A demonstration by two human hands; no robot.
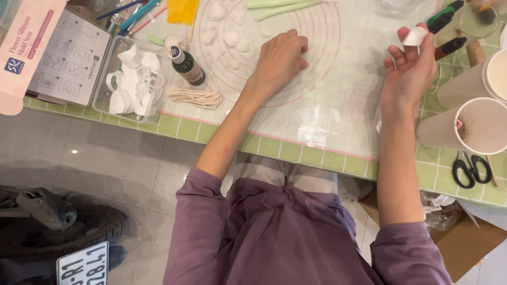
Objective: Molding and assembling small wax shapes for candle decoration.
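Note:
My left hand [280, 59] rests knuckles-down on a translucent silicone mat [317, 105] with pink circles, fingers curled, nothing visibly in it. My right hand [411, 68] is raised over the mat's right side and pinches a small white petal-shaped clay piece [414, 36] between fingertips. Several white clay pieces [224, 24] lie on the mat beyond my left hand. Pale green clay strips [282, 6] lie at the mat's far edge.
A small dark green bottle [187, 66] and a coil of cream cord [194, 97] lie left of the mat. A clear box of white moulds [132, 82] and a pink-and-white package [31, 37] stand further left. Paper cups [478, 126], markers [449, 47] and black scissors [470, 170] crowd the right. The table has a green tiled edge [296, 150].

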